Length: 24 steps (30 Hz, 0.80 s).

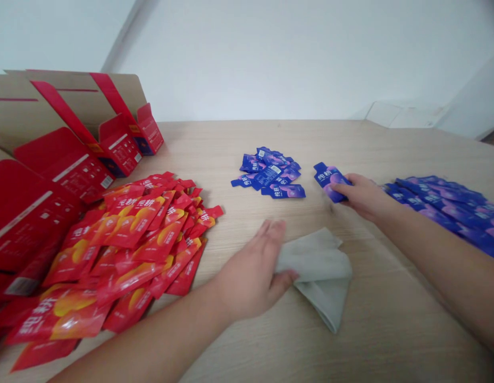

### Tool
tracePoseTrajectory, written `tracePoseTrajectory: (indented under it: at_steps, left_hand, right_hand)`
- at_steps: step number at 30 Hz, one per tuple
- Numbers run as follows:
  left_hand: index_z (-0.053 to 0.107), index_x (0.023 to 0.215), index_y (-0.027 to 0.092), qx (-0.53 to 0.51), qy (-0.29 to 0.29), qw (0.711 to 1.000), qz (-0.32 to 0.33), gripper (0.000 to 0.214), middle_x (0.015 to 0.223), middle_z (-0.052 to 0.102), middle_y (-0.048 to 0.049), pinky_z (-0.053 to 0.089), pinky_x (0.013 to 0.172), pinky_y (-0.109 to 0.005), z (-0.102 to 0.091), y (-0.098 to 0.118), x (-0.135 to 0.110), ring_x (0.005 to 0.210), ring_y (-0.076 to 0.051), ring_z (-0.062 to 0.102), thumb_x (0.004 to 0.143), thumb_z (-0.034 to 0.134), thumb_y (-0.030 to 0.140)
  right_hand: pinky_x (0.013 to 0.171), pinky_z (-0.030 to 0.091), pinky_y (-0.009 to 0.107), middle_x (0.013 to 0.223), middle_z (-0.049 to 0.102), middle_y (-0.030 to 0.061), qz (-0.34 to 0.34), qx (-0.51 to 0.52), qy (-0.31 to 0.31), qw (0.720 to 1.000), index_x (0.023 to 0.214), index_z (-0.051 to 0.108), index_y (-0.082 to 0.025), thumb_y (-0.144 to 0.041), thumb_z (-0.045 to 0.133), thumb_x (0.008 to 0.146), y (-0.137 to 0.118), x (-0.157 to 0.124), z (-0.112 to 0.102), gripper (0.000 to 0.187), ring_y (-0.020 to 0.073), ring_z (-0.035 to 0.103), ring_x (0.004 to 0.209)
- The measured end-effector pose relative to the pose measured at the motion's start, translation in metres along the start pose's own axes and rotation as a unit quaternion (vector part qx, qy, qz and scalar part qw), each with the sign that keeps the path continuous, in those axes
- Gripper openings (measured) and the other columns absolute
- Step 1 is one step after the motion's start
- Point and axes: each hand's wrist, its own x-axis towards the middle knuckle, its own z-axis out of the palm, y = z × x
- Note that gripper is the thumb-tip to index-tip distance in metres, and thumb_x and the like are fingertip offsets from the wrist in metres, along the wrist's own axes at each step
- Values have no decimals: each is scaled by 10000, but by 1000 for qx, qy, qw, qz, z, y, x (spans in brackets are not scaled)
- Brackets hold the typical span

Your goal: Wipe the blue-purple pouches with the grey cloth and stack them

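My right hand [360, 194] pinches a blue spouted pouch [330, 181] with pink-purple print by its near end, thumb on top. It is at the right of the head view, just over the table. My left hand [257, 271], a little blurred, has a grey-green cloth [320, 266] between its thumb and fingers at the centre. The cloth is folded and spreads rightward from the hand. Beyond the hands lies a small loose pile of blue pouches [270, 173], some with a barcode showing. A larger stack of blue pouches [450, 207] lies partly behind my right forearm.
A big heap of red pouches [143, 229] with yellow-orange print covers the left side. Behind it stand open red cartons [119, 143] with raised flaps along the left edge. A white object [404, 114] sits by the wall at the back right of the wooden table [202, 143].
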Motion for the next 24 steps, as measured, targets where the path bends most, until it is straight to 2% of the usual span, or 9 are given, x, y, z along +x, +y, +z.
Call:
tracePoseTrajectory:
  at_steps: [3,5,8,10,12,14,17,20,24]
  left_hand:
    - [21,1749,213,-224,107,961,-120,1001,1766,331,-274,512,1201,-599,2,5,1,1562,-386,506,1046,666,516]
    - [268,1683,228,-369,119,905,-176,898,1580,597,-237,643,1002,-498,1,9,5,1310,-344,724,992,734,560]
    - [666,1174,194,-438,119,859,-238,450,957,778,-53,607,668,-290,-5,10,12,779,-192,756,950,780,567]
    - [660,981,201,-415,169,859,-248,365,763,686,25,518,576,-239,-13,6,16,617,-131,638,958,768,549]
    - [670,1012,214,-363,222,872,-244,329,799,693,31,511,599,-251,-21,-1,19,637,-138,624,961,758,527]
    - [682,1049,213,-292,230,895,-247,307,872,723,8,540,670,-291,-27,-7,21,730,-177,661,972,721,508]
    - [660,964,213,-128,195,939,-251,272,842,700,-11,512,695,-323,-31,-15,22,760,-212,654,998,654,483]
    - [603,885,229,43,165,954,-248,295,791,655,-15,446,655,-330,-31,-20,20,719,-221,623,1029,612,486]
    - [590,872,229,129,129,958,-223,301,876,686,-59,509,737,-376,-26,-23,20,860,-271,682,1065,560,458]
  right_hand:
    - [784,652,432,1057,791,57,-30,45,-30,998,1143,673,-299,-660,599,1026,-40,-68,24,387,290,756,942]
    - [746,643,421,1012,778,40,-94,94,-122,984,1154,656,-299,-608,567,1070,-68,-111,40,333,266,741,885]
    - [818,654,422,1081,766,35,-167,108,-232,952,1236,647,-320,-504,559,1103,-93,-150,56,243,246,742,951]
    - [1000,631,499,1360,718,87,-200,84,-222,951,1427,582,-329,-512,619,1074,-95,-157,58,399,293,708,1214]
    - [1151,541,600,1584,584,150,-244,18,-200,949,1546,522,-300,-532,723,1001,-91,-155,56,625,369,580,1437]
    - [1208,480,624,1594,579,149,-298,-56,-231,924,1502,596,-282,-435,774,966,-84,-148,51,584,385,544,1473]
    - [1170,517,520,1408,704,76,-343,-101,-289,888,1360,700,-292,-154,666,971,-72,-133,47,414,292,648,1320]
    - [1117,552,502,1337,729,87,-321,-106,-241,910,1347,691,-258,-96,620,952,-56,-116,46,434,284,673,1262]
    - [1054,588,542,1274,737,99,-274,-73,-134,950,1298,665,-265,-178,609,1005,-42,-104,47,311,303,707,1191]
